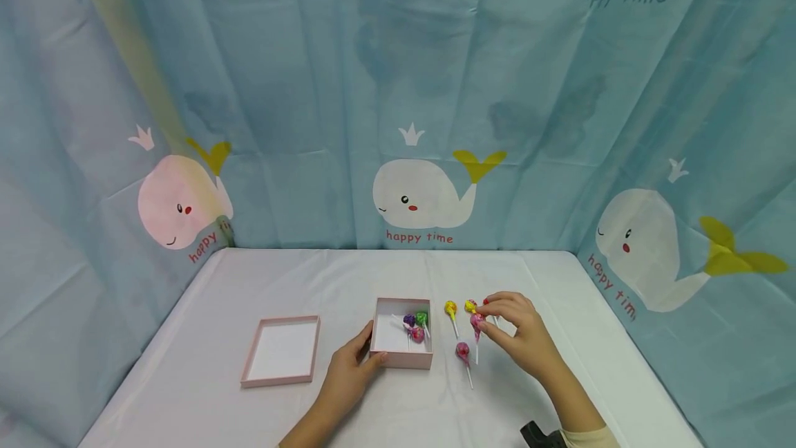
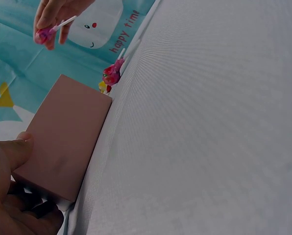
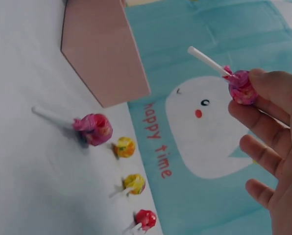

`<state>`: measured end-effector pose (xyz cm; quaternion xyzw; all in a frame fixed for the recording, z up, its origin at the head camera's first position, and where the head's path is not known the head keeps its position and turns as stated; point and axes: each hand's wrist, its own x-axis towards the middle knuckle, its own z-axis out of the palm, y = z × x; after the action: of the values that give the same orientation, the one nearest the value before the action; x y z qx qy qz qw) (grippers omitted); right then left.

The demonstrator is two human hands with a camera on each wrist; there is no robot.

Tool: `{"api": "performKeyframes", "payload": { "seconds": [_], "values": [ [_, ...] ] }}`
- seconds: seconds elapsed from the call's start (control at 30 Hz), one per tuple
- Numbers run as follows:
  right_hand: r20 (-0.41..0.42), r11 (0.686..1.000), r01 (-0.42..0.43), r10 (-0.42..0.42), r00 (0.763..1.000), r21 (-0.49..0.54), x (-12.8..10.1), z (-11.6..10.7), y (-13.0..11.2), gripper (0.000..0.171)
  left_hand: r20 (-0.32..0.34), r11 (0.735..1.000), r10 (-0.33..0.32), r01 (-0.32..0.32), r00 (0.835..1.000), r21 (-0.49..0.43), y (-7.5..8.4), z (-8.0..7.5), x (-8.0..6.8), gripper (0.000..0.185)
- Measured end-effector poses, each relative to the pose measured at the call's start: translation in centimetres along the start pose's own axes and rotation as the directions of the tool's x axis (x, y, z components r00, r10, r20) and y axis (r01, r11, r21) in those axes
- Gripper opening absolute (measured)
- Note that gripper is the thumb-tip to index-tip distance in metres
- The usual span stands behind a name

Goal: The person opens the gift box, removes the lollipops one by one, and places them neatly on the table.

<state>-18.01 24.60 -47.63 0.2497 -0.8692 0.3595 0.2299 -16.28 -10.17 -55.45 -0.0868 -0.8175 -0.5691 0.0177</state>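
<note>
My left hand [image 1: 348,373] grips the left side of a pink box [image 1: 407,360], thumb on its front wall. Inside the box lie several wrapped lollipops, among them a green one [image 1: 421,318] and a pink one [image 1: 418,334]. My right hand [image 1: 522,337] pinches a pink lollipop [image 3: 243,88] by its candy head between thumb and forefinger, above the table, its white stick pointing away from the palm. Under and beside that hand, a second pink lollipop [image 1: 463,350], two yellow lollipops [image 3: 124,147] and a red lollipop [image 3: 146,220] lie on the cloth.
The pink-rimmed box lid [image 1: 280,382] lies on the left of the white-covered table [image 1: 205,337], its pale inside facing up. A blue curtain [image 1: 323,116] printed with whales hangs behind the table and along both sides.
</note>
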Motion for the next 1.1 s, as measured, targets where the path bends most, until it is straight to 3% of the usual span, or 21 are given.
{"api": "performKeyframes", "payload": {
  "seconds": [0.47, 0.87, 1.1],
  "values": [
    [-0.032, 0.999, -0.033, 0.034, 0.999, 0.020, -2.3, -0.2, 2.4, 0.027, -0.008, 1.000, 0.003, -0.003, 1.000, -0.020, 0.4, 0.1, -0.3, 0.081],
    [0.046, 0.975, -0.219, 0.221, 0.974, -0.036, -3.1, -0.2, 3.5, 0.019, -0.014, 1.000, -0.001, 0.001, 1.000, -0.011, 0.3, -0.1, -0.2, 0.080],
    [0.097, 0.965, -0.257, 0.261, 0.961, -0.045, -3.7, 0.6, 4.8, 0.017, -0.008, 1.000, -0.004, 0.004, 1.000, -0.015, 0.4, 0.0, -0.2, 0.080]
  ]
}}
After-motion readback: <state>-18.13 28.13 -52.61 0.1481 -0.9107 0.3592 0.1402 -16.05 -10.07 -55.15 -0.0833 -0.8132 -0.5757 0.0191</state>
